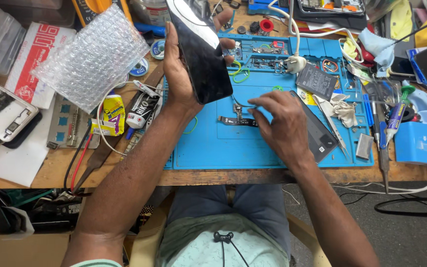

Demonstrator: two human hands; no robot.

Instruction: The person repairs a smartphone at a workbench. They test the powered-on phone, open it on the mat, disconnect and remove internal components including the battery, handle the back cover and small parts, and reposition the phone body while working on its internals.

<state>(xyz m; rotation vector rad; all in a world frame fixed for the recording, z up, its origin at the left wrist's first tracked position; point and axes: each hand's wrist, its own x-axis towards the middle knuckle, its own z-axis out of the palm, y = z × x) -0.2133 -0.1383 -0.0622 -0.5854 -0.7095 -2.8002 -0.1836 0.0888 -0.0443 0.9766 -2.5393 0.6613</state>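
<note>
Packages, labels and screens around the blue work mat [273, 153]

Held upright over mat's top-left corner: dark glossy phone screen [201, 49]. Left of mat: 1 bubble-wrap pouch [92, 57], 1 white-and-red flat packet [33, 62] beyond it, 1 yellow tube pack [110, 116]. On mat's upper right: grey labelled battery [317, 81]. Right of mat: blue box [422, 144] with white label.

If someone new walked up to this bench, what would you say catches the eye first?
Most striking is the bright blue work mat in the middle of the cluttered wooden bench. Above it, the left hand holds up a dark phone with a glossy screen, while the right hand reaches down to a small flex cable lying on the mat. A sheet of bubble wrap stands out at the upper left.
</note>
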